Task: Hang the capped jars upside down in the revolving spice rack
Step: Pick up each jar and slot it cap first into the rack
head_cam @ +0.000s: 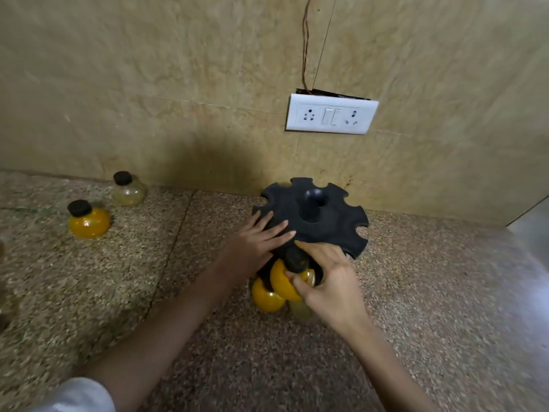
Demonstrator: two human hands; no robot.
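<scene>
Both hands matter: our flat left hand [258,242] steadies the spice rack [332,230] so our right hand [328,282], gripping the yellow-filled jar [280,282], can slot its cap [295,258] squarely.

spice rack [326,230] x1 | orange jar [89,224] [266,297] [282,283] x3 | pale jar [129,193] [301,309] x2 | hand [255,245] [326,281] x2 | socket plate [331,117] x1

The person wears a white sleeve [80,395] on the left arm. Its cloth looks soft and smooth, is blurred by the lens, and shows only in the lower-left corner. From its hem the left forearm runs bare to the left hand [255,242]. The right forearm and right hand [329,281] are bare too. The nails on the left fingertips [283,224] are short and plain.
</scene>
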